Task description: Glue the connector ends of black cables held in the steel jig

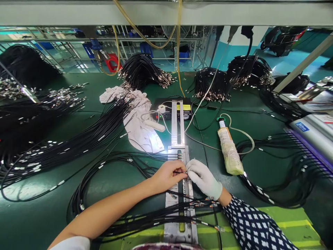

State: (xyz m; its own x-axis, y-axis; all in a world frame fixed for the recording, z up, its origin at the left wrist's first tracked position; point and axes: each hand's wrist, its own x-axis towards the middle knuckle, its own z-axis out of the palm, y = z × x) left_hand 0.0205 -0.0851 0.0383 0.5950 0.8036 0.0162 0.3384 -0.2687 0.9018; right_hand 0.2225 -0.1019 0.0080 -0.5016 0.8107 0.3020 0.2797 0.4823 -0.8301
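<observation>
My bare left hand (166,176) pinches a thin black cable (179,172) close to its end, above a slotted metal fixture (170,236). Wearing a white glove, my right hand (204,178) meets it from the other side, with thumb and fingers closed on the cable's tip. The fingers mostly hide that tip. Just beyond my hands, several cable ends lie side by side across the fixture. Nearer to me, a loose bunch of black cables (145,218) crosses over it, their ends pointing right.
Black cable bundles (88,135) cover the left side, and more (210,83) lie at the back. A crumpled cloth (135,128) lies beside a black control box (161,103). At right are a plastic-wrapped syringe (230,149) with a hose and a silver lamp housing (312,133) over cables.
</observation>
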